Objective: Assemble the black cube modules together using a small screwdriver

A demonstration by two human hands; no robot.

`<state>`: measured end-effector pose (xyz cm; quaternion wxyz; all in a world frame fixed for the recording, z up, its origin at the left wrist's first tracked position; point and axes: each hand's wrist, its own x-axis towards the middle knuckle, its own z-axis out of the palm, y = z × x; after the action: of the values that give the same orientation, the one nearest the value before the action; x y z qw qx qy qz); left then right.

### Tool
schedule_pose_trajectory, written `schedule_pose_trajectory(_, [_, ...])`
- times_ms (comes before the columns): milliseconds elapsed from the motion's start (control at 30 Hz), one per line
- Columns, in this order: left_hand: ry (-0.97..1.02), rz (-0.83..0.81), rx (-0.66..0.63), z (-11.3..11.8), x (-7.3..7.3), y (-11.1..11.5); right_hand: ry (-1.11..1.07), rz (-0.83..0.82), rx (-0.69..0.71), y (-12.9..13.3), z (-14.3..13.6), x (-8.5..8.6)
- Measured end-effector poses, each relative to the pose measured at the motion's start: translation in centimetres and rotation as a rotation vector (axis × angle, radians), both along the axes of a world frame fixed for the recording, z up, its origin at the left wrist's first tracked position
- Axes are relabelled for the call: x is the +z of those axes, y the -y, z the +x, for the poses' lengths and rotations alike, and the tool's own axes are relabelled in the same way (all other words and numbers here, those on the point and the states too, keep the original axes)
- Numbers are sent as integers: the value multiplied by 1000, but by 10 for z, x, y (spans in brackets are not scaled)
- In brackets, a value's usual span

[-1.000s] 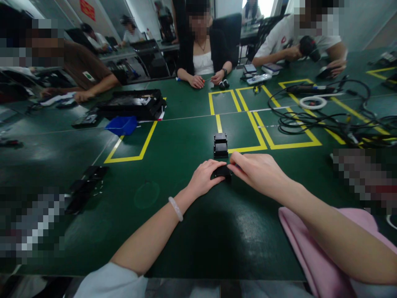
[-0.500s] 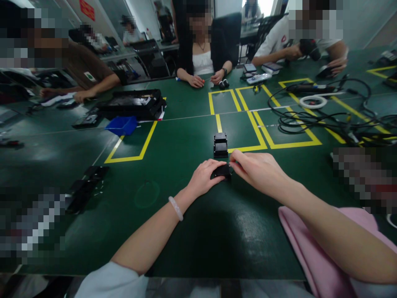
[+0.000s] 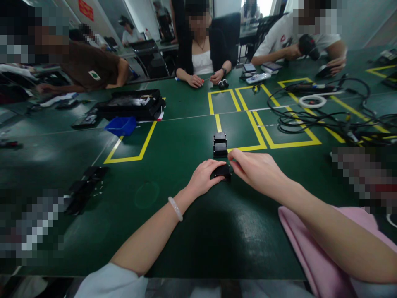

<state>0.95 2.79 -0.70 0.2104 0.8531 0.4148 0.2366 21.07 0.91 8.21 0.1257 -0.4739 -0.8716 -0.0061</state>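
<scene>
A small black box-like part (image 3: pixel 222 171) lies on the green table in front of me. My left hand (image 3: pixel 204 176) grips it from the left, thumb on the near side and fingers over the far side. At its right end my right hand (image 3: pixel 252 167) is closed in a pinch; whatever is between those fingertips, if anything, is too small to make out. Just beyond my hands stand two similar black parts (image 3: pixel 220 145) in a row, close together.
Yellow tape (image 3: pixel 248 147) marks rectangles on the table (image 3: pixel 173 248). A blue bin (image 3: pixel 120 125) and a black tray (image 3: pixel 133 103) stand left. Black cables (image 3: pixel 297 124) lie right, pink cloth (image 3: pixel 297 231) nearer. More black parts (image 3: pixel 83 188) sit left; several people work around.
My right fingertips have shifted slightly up and left beside the black part. My left hand keeps its hold. At the far left, a person's arm has drawn back.
</scene>
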Motion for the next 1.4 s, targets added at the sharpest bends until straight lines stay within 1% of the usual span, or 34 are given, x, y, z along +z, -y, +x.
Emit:
schedule_pose_trajectory(100, [-1,-3,-3,0,0,0,-12,-4,1,1,-1,1])
schedule_pose_trajectory(300, [-2,-8,0,0,0,0,46,-23,-22,1,-1,3])
schedule_pose_trajectory(533, [9,-6,-8,0,0,0,-40,-23,0,1,1,2])
schedule_pose_trajectory(733, [-1,7,0,0,-1,-1,24,-29,-4,0,1,1])
schedule_pose_trajectory(900, [2,12,-1,1,-1,0,-36,-36,18,1,1,3])
schedule_pose_trajectory(1100, [7,2,-1,0,-1,0,12,-45,11,0,2,3])
schedule_pose_trajectory(1300, [11,-7,-4,0,0,0,-43,-28,15,0,2,3])
schedule_pose_trajectory(1400, [14,-10,-2,0,1,0,-16,-34,0,0,2,3])
